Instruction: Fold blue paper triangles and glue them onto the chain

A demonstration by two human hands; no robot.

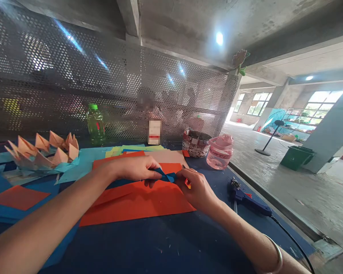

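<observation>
Your L hand & R hand both grip a folded blue paper strip btwn fingers, held just above the orange paper sheet; hot glue gun lies just R of sheet.

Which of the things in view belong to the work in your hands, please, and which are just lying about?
Belonging to the work: the left hand and right hand, pinching a small folded blue paper piece; the orange paper sheet beneath them.
Lying about: a blue hot glue gun, a green-capped plastic bottle, a pink plastic jar, a patterned paper pot.
</observation>
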